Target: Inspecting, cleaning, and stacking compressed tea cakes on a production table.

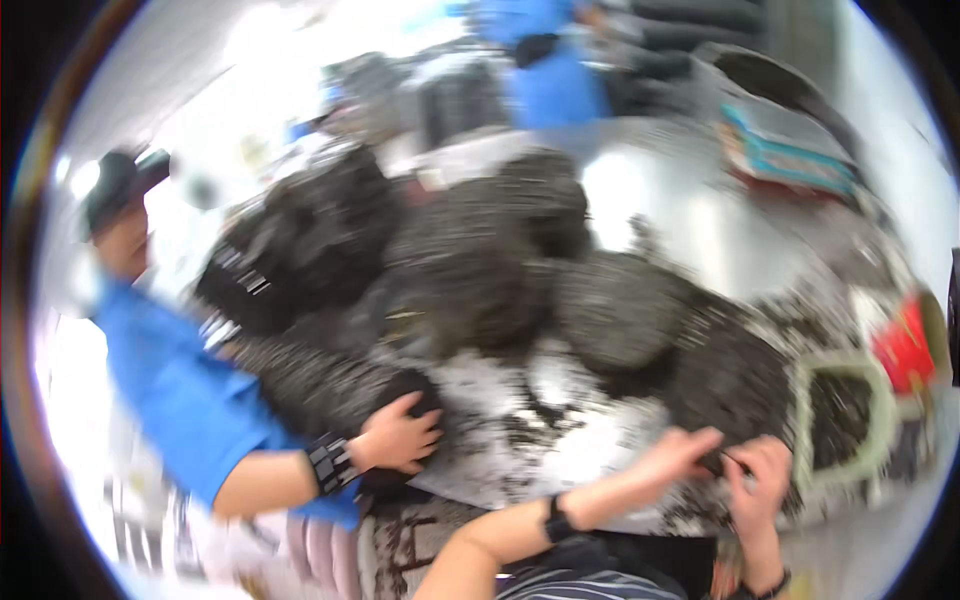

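Observation:
My left hand (688, 452) and my right hand (762, 482) come close together at the near right, fingers curled in a pinch. Whatever is between the fingertips is dark, small and smeared by motion. Just behind them lies a dark, rough round stack (730, 378) that looks like dried seaweed. Another round stack (622, 308), greyer on its face, leans beside it to the left. To the right of my hands stands a pale green tub (882, 432) with dark flakes inside.
At left, a co-worker in blue (175, 370) rests a hand on a dark layered roll (330, 385). Larger dark stacks (475, 255) and a black plastic bag (310, 230) fill the table's middle. Crumbs litter the shiny metal tabletop (690, 205). An open sack (790, 150) stands far right.

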A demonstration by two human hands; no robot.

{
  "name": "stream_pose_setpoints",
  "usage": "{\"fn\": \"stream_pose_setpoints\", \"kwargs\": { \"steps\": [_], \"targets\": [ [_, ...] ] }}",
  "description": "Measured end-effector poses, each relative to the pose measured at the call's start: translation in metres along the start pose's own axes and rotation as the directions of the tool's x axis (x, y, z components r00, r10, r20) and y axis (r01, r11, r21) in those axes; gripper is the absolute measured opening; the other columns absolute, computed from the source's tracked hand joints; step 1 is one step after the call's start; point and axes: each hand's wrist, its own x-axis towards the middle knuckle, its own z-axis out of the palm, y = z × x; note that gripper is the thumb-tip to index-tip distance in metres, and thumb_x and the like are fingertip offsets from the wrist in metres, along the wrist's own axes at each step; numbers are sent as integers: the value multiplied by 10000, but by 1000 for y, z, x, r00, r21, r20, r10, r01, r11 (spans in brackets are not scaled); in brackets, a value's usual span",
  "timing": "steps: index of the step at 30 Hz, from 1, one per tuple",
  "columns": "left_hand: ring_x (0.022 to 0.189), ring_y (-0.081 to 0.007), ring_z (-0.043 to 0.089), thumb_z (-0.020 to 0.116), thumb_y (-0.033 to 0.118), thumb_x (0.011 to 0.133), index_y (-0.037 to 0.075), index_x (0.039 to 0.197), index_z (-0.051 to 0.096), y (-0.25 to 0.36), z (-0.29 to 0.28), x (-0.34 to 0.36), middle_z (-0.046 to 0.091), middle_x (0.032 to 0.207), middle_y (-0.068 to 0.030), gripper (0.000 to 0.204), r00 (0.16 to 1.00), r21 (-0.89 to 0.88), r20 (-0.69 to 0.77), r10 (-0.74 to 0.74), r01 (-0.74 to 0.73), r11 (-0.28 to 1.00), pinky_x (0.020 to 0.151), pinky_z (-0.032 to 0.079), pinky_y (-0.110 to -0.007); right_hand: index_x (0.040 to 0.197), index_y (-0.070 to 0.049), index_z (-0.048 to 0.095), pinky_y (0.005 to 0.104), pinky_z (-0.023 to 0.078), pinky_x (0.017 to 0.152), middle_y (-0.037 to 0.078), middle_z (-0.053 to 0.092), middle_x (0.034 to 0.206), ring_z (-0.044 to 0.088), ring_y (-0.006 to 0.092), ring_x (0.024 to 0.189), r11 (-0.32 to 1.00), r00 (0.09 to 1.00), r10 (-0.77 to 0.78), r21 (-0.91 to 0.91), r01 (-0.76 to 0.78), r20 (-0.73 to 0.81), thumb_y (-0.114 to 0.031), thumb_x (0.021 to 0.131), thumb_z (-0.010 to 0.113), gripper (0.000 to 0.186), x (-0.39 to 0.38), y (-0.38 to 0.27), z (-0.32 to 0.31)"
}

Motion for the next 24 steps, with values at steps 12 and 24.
{"fn": "stream_pose_setpoints", "kwargs": {
  "steps": [12,24],
  "targets": [
    [816,-101,479,564,390,912,-32,909,498,39,46,-32,468,773,-2,427,932,249,-324,165,-85,965,769,447,-258,845,-40,673,383,475,732,93,643,783,603,249,730,961,987,-91,-248,121,130,-197,837,669,157,14,-24,-18],
    [881,-115,485,548,349,922,-32,992,483,19,45,-30,495,873,-31,393,811,128,-388,438,-423,897,813,433,-269,884,-25,687,379,509,710,126,668,864,624,279,790,945,949,21,-315,84,316,-216,888,587,216,28,-36,-16]
  ]
}}
